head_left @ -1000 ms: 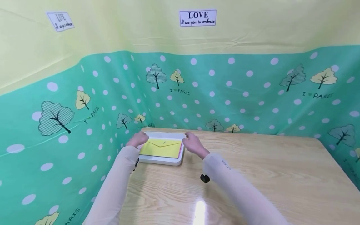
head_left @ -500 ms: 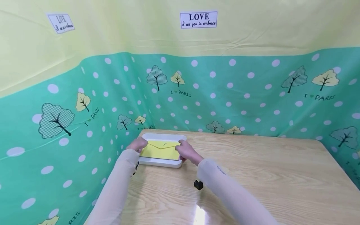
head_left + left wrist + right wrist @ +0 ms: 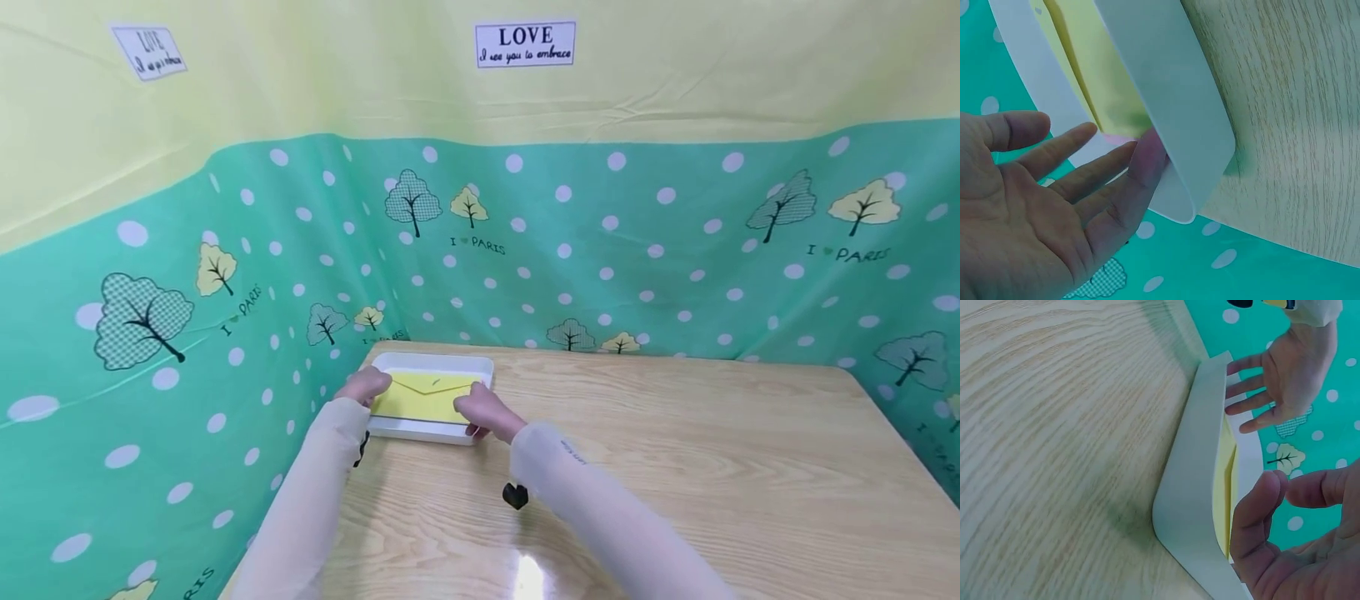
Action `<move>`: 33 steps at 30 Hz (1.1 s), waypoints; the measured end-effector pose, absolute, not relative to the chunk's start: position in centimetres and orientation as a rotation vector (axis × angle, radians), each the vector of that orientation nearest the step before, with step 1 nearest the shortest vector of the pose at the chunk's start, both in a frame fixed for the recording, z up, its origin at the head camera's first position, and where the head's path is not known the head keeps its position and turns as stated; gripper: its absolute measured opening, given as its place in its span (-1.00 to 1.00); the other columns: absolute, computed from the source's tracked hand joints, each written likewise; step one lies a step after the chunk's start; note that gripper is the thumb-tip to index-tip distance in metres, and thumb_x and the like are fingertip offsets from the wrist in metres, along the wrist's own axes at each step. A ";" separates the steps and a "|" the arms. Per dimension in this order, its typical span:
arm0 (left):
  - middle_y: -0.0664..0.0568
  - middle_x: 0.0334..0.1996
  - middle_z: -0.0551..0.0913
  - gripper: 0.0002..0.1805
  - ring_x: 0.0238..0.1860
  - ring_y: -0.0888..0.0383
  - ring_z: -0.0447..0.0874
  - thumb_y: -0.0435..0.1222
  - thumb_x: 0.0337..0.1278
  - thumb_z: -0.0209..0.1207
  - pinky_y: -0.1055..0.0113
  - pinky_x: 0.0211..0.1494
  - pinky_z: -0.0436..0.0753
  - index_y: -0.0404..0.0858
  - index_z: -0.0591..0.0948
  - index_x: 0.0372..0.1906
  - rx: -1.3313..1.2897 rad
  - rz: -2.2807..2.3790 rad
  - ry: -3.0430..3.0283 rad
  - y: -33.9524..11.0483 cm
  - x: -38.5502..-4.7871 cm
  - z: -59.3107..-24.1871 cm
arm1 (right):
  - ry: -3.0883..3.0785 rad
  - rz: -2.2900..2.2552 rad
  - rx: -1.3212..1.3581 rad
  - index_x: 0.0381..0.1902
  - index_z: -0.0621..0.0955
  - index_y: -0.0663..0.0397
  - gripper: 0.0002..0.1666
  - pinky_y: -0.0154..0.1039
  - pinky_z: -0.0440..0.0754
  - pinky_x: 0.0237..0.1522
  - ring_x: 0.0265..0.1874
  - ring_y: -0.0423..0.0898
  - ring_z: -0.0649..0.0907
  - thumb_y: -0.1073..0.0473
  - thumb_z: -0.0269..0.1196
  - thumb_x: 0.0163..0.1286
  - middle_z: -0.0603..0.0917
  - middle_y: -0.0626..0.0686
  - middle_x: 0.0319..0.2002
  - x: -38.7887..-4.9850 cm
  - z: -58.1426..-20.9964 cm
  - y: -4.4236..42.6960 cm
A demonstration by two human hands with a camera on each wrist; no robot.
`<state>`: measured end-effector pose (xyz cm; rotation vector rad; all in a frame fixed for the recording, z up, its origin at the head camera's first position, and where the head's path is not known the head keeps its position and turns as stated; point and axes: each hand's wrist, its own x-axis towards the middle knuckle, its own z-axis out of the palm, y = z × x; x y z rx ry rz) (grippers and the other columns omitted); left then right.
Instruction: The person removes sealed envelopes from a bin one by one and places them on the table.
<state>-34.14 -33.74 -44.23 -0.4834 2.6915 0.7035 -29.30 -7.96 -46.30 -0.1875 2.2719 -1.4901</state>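
A white shallow tray (image 3: 431,434) stands at the table's back left corner. A yellow envelope (image 3: 423,404), its flap uppermost, lies in it; a pink edge (image 3: 1116,139) shows under the yellow in the left wrist view. At the left end, my left hand (image 3: 366,386) reaches over the rim with fingers spread and nearly straight, fingertips inside the tray by the envelope's end. My right hand (image 3: 486,408) bends over the envelope's right end, fingers loosely bent inside the rim. In the right wrist view, nothing shows between its thumb and forefinger; contact with the envelope is partly hidden.
The wooden table (image 3: 660,467) extends to the right and toward me. A green and yellow printed curtain (image 3: 637,242) hangs close behind the table and along its left side. A black wrist piece (image 3: 515,496) hangs below the right sleeve.
My right hand has moved left and nearer from the tray's right rim to over the envelope's right end. The pink strip at that end is no longer visible. My left hand has barely moved.
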 end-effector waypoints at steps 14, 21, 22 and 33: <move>-0.45 0.21 0.46 -0.36 0.14 -0.33 0.52 -0.20 0.53 -0.13 0.04 -0.17 0.70 -0.54 0.24 0.50 -0.531 0.851 2.603 -33.9 -33.7 -43.8 | 2.227 -1.504 -0.202 0.40 0.22 0.57 -0.24 -0.25 0.56 -0.56 -0.67 -0.14 0.48 0.29 0.08 0.29 0.47 0.20 -0.17 -28.7 -46.7 -8.2; -0.43 0.17 0.48 -0.37 0.13 -0.31 0.54 -0.20 0.53 -0.12 0.08 -0.25 0.68 -0.54 0.25 0.49 -0.527 0.849 2.621 -33.9 -34.0 -43.8 | 2.233 -1.482 -0.205 0.30 0.31 0.51 -0.35 -0.30 0.52 -0.60 -0.65 -0.12 0.49 0.29 0.11 0.29 0.49 0.21 -0.16 -29.0 -46.6 -8.3; -0.42 0.15 0.49 -0.38 0.09 -0.29 0.55 -0.20 0.53 -0.12 0.11 -0.22 0.65 -0.55 0.28 0.47 -0.520 0.835 2.625 -33.9 -34.0 -43.8 | 2.231 -1.479 -0.200 0.29 0.31 0.51 -0.36 -0.30 0.51 -0.61 -0.64 -0.12 0.50 0.29 0.11 0.29 0.49 0.21 -0.16 -29.0 -46.6 -8.3; -0.39 0.01 0.54 -0.42 -0.05 -0.24 0.55 -0.25 0.44 -0.09 0.08 -0.10 0.58 -0.61 0.35 0.36 -0.472 0.789 2.631 -33.9 -34.4 -44.0 | 2.217 -1.461 -0.166 0.16 0.42 0.44 -0.52 -0.29 0.51 -0.58 -0.66 -0.11 0.51 0.25 0.14 0.36 0.52 0.16 -0.27 -29.4 -46.0 -8.6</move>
